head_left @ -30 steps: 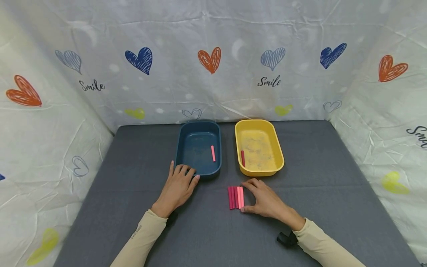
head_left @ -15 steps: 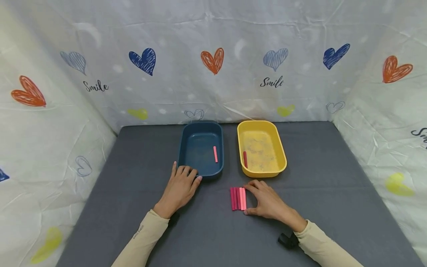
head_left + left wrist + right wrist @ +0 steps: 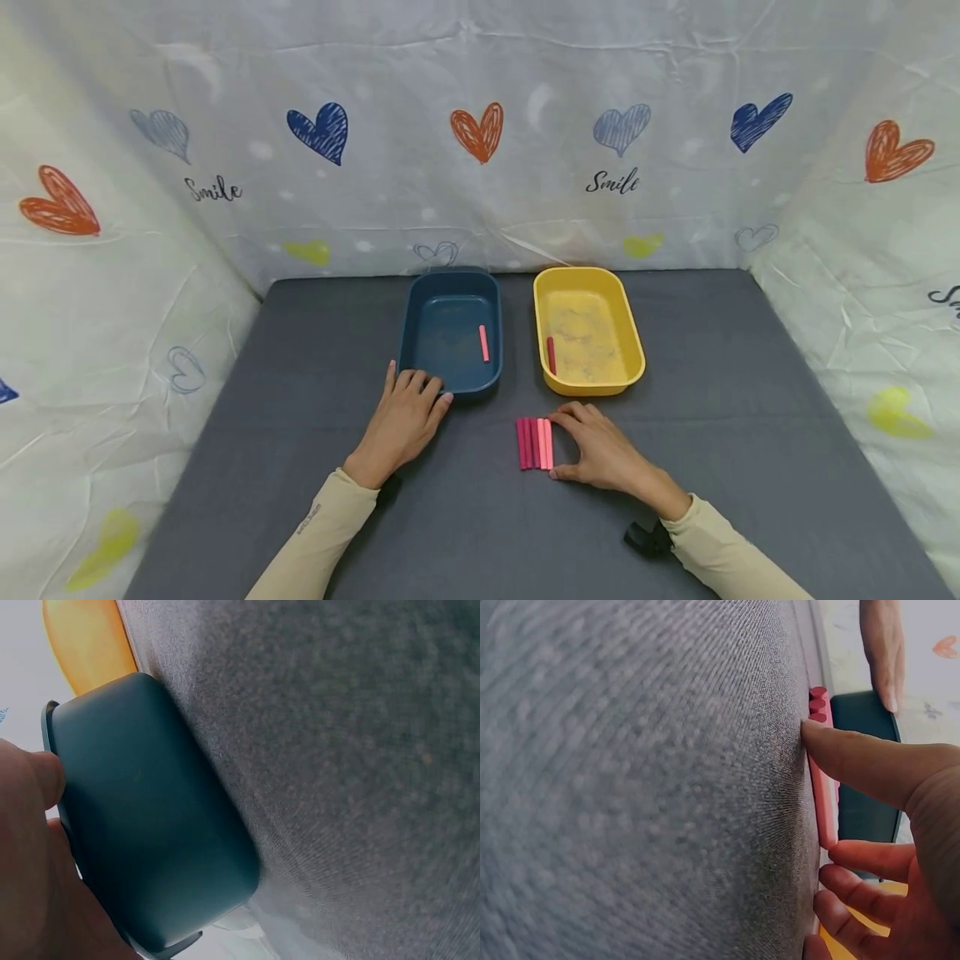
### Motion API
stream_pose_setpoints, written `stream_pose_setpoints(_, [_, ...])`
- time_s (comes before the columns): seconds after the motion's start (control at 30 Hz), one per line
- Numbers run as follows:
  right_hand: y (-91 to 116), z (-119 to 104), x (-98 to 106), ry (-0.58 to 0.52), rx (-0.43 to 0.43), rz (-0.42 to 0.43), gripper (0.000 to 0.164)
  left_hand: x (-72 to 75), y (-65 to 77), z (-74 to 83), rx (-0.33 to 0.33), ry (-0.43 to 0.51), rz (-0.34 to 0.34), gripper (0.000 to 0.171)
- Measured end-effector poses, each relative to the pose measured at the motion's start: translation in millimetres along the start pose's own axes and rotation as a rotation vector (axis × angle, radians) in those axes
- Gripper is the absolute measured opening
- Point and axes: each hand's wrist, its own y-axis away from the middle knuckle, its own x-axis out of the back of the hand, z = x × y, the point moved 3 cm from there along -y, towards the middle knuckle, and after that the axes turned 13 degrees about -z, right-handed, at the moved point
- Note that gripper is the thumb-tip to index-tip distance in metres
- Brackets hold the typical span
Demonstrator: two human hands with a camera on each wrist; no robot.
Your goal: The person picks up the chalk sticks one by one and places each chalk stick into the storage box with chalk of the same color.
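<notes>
Chalk-like sticks lie side by side in a short row: three crimson sticks (image 3: 528, 443) on the left and two light pink sticks (image 3: 546, 443) on the right. My right hand (image 3: 603, 446) pinches the outermost pink stick (image 3: 823, 806) lengthwise, thumb on its near end and index fingertip on its far end. The stick still lies against the row on the cloth. On the near left rim of the blue tray (image 3: 452, 390) rests my left hand (image 3: 401, 425), fingers over the edge. One pink stick (image 3: 483, 343) lies in that tray; one crimson stick (image 3: 551, 355) lies in the yellow tray (image 3: 633, 367).
The two trays stand side by side at the back of the table's grey cloth (image 3: 712, 375), with a narrow gap between them. A white curtain (image 3: 390, 192) printed with hearts rises directly behind and along both sides.
The head view has shifted slightly. Both hands, the sticks and the trays keep nearly the same places; the right thumb and index finger stay at the outer pink stick's ends.
</notes>
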Motion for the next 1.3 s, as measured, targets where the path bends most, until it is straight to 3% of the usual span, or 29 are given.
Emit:
stream_pose_setpoints(0.5, [2,-2,5,-0.020,-0.002,-0.010,0.075,2.6,0.0,-0.6,-0.014,-0.005,-0.004,0.036])
stream_pose_setpoints(0.93, [6,0,15,-0.104,-0.042,0.012,0.076,2.6,-4.8,2.3,-0.033,-0.034,0.010,0.034])
stream_pose_setpoints(1.07, [8,-4,20,-0.118,-0.030,0.048,0.077,3.2,-3.0,1.9,-0.039,-0.040,0.034,0.032])
stream_pose_setpoints(1.3, [6,-13,32,-0.141,0.044,0.074,0.077,0.0,-1.3,-1.0,-0.024,-0.036,0.014,0.035])
